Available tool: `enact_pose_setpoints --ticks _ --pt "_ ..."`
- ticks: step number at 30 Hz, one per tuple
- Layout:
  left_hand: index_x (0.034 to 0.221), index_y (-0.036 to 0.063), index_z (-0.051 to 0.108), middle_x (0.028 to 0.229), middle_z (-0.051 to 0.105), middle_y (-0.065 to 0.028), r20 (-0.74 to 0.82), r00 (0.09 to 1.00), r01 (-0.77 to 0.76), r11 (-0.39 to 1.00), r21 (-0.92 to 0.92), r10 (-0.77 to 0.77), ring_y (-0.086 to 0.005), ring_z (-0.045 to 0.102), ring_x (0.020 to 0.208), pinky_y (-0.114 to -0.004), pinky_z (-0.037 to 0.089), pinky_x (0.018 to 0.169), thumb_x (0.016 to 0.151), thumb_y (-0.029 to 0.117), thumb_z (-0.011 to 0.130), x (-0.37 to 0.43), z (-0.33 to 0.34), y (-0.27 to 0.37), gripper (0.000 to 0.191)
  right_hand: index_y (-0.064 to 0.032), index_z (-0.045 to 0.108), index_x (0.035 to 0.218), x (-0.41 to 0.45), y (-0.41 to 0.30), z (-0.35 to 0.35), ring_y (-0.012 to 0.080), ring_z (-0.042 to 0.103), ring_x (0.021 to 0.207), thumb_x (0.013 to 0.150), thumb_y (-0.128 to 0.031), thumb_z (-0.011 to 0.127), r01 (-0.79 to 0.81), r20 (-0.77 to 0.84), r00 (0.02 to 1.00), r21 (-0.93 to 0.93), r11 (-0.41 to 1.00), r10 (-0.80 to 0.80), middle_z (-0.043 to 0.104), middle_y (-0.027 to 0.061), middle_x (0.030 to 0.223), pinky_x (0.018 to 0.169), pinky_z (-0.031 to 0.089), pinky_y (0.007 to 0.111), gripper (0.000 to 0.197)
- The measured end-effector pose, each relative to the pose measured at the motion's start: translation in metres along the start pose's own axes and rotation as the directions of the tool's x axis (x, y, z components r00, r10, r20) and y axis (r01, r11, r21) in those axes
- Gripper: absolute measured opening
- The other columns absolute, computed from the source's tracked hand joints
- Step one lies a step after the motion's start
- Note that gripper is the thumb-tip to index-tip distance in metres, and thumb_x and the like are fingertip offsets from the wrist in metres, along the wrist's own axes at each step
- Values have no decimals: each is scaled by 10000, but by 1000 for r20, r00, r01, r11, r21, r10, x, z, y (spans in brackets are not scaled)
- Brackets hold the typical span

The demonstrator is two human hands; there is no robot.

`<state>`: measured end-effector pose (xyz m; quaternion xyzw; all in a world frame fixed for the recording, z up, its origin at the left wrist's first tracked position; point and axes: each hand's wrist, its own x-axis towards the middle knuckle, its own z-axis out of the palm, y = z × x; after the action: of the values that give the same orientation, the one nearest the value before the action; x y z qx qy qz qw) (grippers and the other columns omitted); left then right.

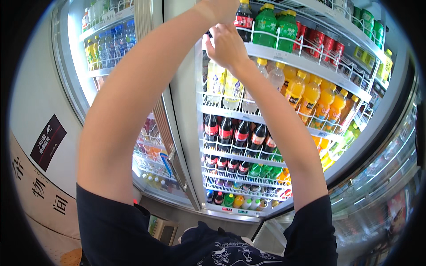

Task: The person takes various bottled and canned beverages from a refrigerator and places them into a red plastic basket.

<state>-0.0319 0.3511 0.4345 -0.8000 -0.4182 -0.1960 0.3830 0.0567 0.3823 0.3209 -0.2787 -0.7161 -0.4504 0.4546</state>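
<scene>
Both arms reach up to the left end of an upper shelf (279, 55) in a lit drinks refrigerator. My left hand (224, 11) is cut off by the top edge of the view, and its fingers are hidden. Just below it, my right hand (228, 46) has bent fingers at the shelf's end; whatever they touch is hidden. Beside the hands stands a cola bottle (244, 21) with a yellow cap. Green soda bottles (265, 26) follow to its right. Under my right hand, clear bottles with yellow labels (215, 81) stand on the shelf below.
Red cans (315, 42) and orange juice bottles (294, 88) stand farther right. Cola bottles (225, 133) fill lower wire-fronted shelves. An open glass door (376, 186) is on the right. Another refrigerator holds blue-capped bottles (119, 38) at left. A box (164, 231) sits on the floor.
</scene>
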Motion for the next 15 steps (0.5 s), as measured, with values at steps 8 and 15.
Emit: enact_pose_setpoints --ticks 8,15 --pt "1359 33 472 1325 561 -140 46 956 285 954 92 -290 -306 591 1174 -443 550 863 860 216 621 63 52 -15 552 14 559 1240 -9 40 15 303 435 1294 940 -342 510 40 81 996 -215 976 -23 554 167 1289 1161 223 467 468" --pt "1214 25 614 1175 653 -201 196 940 299 951 -73 -281 -341 637 1094 -417 510 933 828 209 548 87 50 -29 432 -12 610 1159 -13 40 16 289 430 1303 937 -350 508 36 38 999 -252 967 -27 549 138 1320 1166 213 478 417"
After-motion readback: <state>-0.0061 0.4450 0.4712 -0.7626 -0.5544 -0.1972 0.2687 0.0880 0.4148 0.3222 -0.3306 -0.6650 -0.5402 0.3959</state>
